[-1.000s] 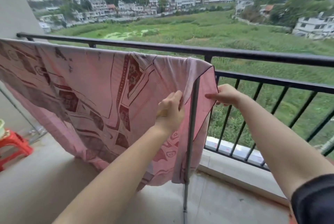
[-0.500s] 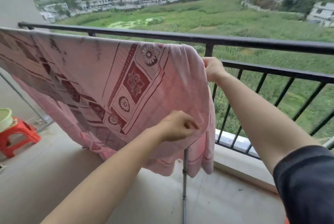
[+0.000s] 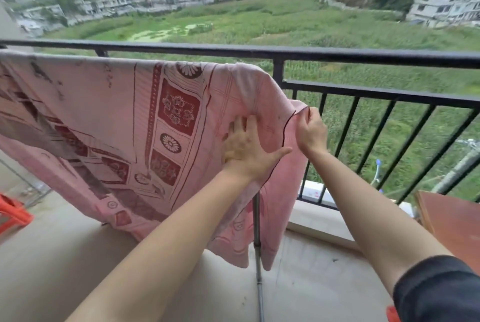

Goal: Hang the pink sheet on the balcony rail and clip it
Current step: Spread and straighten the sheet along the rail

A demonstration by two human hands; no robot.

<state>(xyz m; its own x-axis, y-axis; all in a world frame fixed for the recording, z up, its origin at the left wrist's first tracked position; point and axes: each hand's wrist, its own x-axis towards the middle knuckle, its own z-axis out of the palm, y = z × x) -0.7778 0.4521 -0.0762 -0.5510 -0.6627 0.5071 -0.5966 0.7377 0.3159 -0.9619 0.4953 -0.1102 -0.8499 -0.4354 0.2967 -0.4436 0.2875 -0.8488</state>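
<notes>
Both hands are on the cloth: my left hand [image 3: 246, 146] lies flat and spread against the pink sheet [image 3: 124, 119], pressing it smooth, while my right hand [image 3: 310, 130] pinches its dark-trimmed edge near the corner. I see the sheet draped over a bar just inside the black balcony rail [image 3: 337, 54]; whether it touches the rail itself I cannot tell. Hanging looks largely done to me; straightening the end is in hand, and clipping is left, since no clip shows. Thin woven fabric, soft folds, printed with maroon floral panels. A slim grey metal pole [image 3: 257, 230] stands beneath the draped end, smooth and upright.
</notes>
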